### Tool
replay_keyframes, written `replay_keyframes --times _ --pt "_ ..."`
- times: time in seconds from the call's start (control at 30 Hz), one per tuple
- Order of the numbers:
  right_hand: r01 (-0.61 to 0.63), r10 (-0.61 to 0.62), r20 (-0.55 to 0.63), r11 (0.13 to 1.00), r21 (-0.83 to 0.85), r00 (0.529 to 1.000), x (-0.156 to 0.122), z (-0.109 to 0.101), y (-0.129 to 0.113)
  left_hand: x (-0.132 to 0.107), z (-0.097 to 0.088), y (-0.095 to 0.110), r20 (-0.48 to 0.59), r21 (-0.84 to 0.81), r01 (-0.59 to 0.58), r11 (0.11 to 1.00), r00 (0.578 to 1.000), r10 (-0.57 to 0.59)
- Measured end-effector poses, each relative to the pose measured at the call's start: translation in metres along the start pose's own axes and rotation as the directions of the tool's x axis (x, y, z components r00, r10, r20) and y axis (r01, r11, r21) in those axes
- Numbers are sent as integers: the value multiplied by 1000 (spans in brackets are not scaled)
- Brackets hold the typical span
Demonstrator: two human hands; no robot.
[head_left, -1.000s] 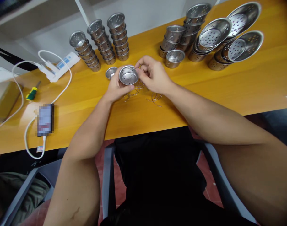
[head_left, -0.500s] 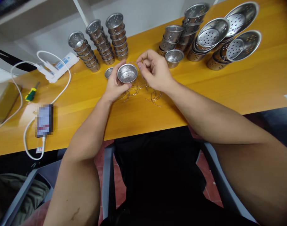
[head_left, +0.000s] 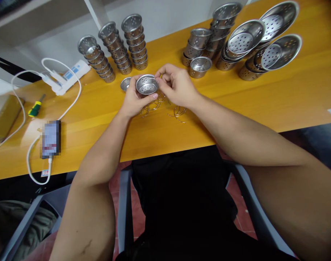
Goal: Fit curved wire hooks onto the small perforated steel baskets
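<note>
A small perforated metal cup (head_left: pixel 147 87) rests tilted in my left hand (head_left: pixel 133 99), its mouth facing me, thumb at the lower rim and fingers around the far side. My right hand (head_left: pixel 177 86) is pinched at the cup's right rim on a thin metal wire (head_left: pixel 152 78), whose end reaches over the opening. Below and between the hands, several curved wires (head_left: pixel 179 113) lie loose on the table. Behind my left hand sits another small cup (head_left: pixel 125 84), partly covered. Right of my right hand stands a cup (head_left: pixel 200 67) with a wire across its mouth.
Stacks of perforated cups (head_left: pixel 134 41) stand at the back left. Larger stacked cups (head_left: pixel 245 40), some leaning, stand at the right. On the left are a power strip (head_left: pixel 73 76) with white cables, a screwdriver (head_left: pixel 35 108), a phone (head_left: pixel 50 139) and a box (head_left: pixel 6 117).
My right hand has moved left and slightly down, bringing the wire from beside the cup to its rim. The cup has tilted slightly in my left hand.
</note>
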State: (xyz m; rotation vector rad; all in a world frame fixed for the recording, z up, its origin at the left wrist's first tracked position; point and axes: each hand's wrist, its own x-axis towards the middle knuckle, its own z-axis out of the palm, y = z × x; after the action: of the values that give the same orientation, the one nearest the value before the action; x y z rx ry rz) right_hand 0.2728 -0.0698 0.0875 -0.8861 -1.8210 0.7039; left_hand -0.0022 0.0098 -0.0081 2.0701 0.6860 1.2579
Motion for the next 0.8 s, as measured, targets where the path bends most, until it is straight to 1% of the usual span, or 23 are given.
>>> replay_keyframes --times 0.07,0.13,0.27,0.47,0.63,0.7,0.8 --pt "1 -1 -10 1000 -21 1000 3 -6 5 -1 1 5 20 5 8 1000 1000 -8" --pt "5 -5 -6 1000 -19 1000 6 -10 10 -2 2 10 50 -2 -7 1000 999 7" --pt "10 -9 32 999 -40 999 7 -10 19 -4 6 18 93 17 -31 999 995 29" --pt "6 -6 -1 998 -62 1000 7 -6 22 -3 6 24 88 58 -54 997 995 49" --pt "-6 6 -14 999 -46 1000 7 -5 22 -4 7 33 123 85 -69 994 991 58" --pt "-17 17 -11 999 -31 1000 7 -4 21 -5 8 36 129 93 -59 994 991 47" --pt "-27 27 -2 1000 3 1000 7 -3 21 -6 9 35 109 92 -24 995 994 14"
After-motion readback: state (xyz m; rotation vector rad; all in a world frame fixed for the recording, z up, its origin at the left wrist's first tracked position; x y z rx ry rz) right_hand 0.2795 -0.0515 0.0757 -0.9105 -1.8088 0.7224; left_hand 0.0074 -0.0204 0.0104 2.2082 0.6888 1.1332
